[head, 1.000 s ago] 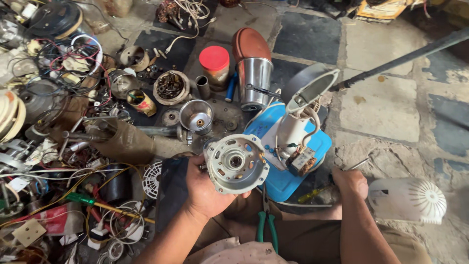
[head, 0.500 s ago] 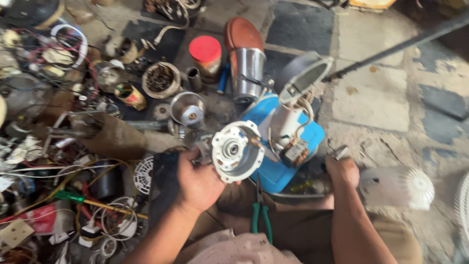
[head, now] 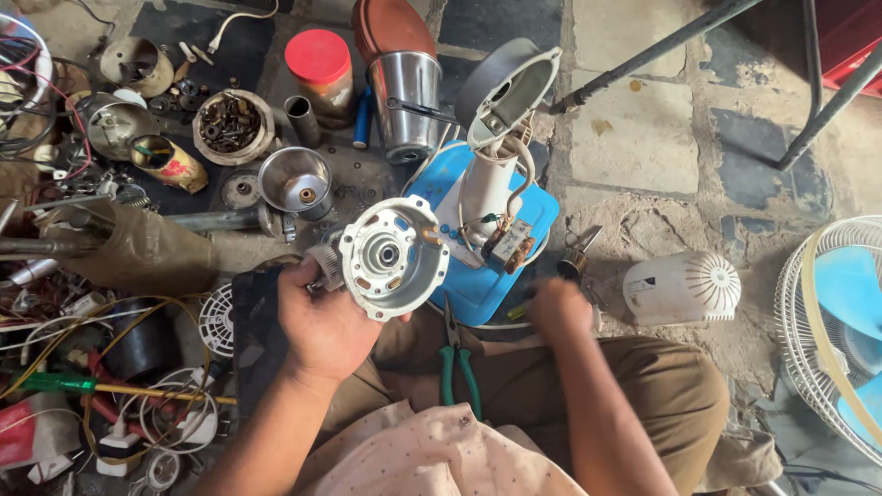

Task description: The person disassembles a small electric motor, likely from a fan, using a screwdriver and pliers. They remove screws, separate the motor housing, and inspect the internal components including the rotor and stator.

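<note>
**Head view: fan motor held up over a cluttered floor**

Head camera footage shows a round grey fan motor (head: pixel 393 259) gripped in the left hand (head: pixel 323 321), fingers closed around its rear, face turned upward, above the lap. The right hand (head: pixel 559 308) is blurred, lowered to the floor beside the blue fan base (head: pixel 533 216); whether it is closed on anything cannot be told. Green-handled pliers (head: pixel 457 360) are laid between the knees. A white motor cover (head: pixel 682 287) is seen near the right hand, apart from it.
</note>
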